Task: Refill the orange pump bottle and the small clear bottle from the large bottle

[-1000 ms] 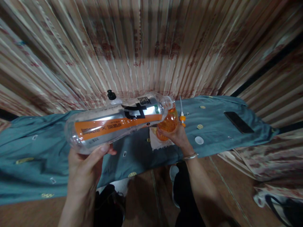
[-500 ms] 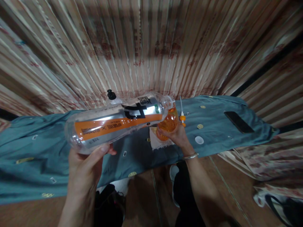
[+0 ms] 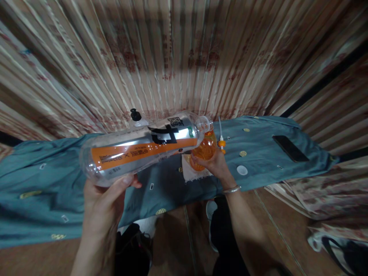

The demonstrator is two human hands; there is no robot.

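My left hand (image 3: 107, 197) is closed around the lower end of a large clear plastic bottle (image 3: 143, 147) with an orange and silver label. The bottle lies tilted, nearly level, its uncapped neck at the mouth of an orange see-through bottle (image 3: 204, 147). Whether the two rims touch I cannot tell. My right hand (image 3: 215, 163), with a bangle at the wrist, grips the orange bottle over a small white cloth (image 3: 192, 172). Just right of it lies an orange pump head with a tube (image 3: 221, 144). Any liquid is hard to make out.
A teal patterned cloth (image 3: 149, 205) covers the long narrow table. On it are a white round cap (image 3: 242, 170), a dark phone-like slab (image 3: 290, 148) and, at the back, a clear bottle with a black top (image 3: 135, 115). A striped curtain (image 3: 178, 57) hangs behind.
Almost nothing differs. The large bottle has shifted very slightly in my left hand, its label turned a touch; my right hand and the orange bottle stay in place.
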